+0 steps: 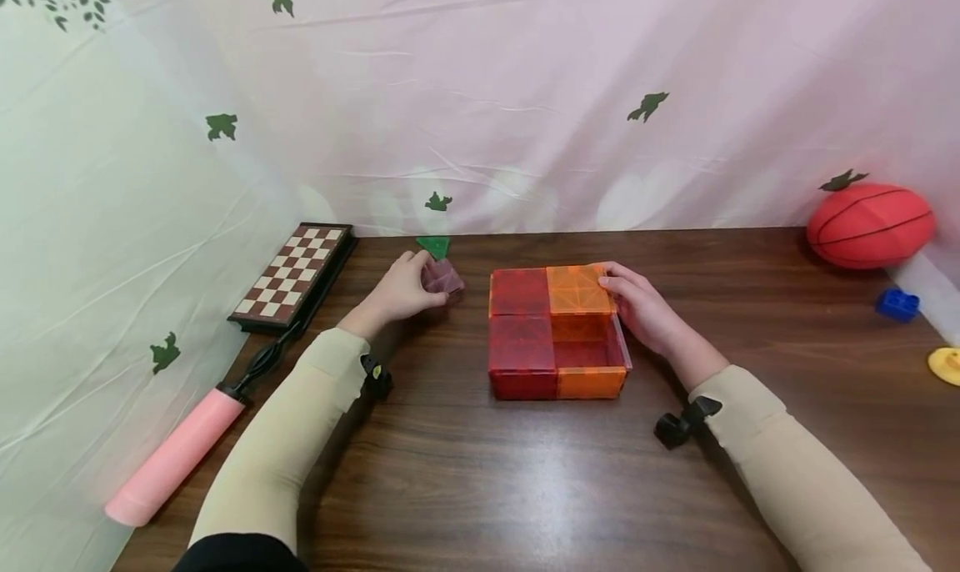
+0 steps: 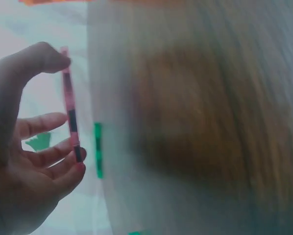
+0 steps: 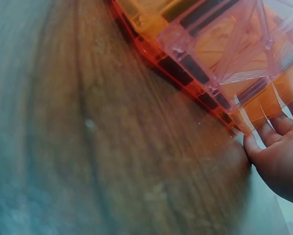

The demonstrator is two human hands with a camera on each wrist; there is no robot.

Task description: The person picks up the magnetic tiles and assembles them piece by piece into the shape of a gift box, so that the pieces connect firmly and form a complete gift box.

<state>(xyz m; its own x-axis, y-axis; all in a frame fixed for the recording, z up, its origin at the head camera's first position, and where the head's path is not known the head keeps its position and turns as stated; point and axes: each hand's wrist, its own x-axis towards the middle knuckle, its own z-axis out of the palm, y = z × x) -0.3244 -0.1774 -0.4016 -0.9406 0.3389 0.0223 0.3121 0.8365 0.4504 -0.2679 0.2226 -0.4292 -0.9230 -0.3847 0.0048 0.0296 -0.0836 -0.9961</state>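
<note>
My left hand pinches a translucent purple magnetic tile between thumb and fingers; in the left wrist view the tile appears edge-on. Just behind it, a green triangular magnetic tile is by the back edge of the table. At the centre stands a low box of red and orange magnetic tiles. Its front-right section has an open top, with a pinkish tile on the right side. My right hand grips the box's back-right corner, thumb at the orange top tile. Some fingers show behind orange plastic in the right wrist view.
A folded checkerboard and a pink cylinder with a black handle lie along the left side. To the right are a red ball, a blue block and a yellow object. A printed cloth hangs behind the table.
</note>
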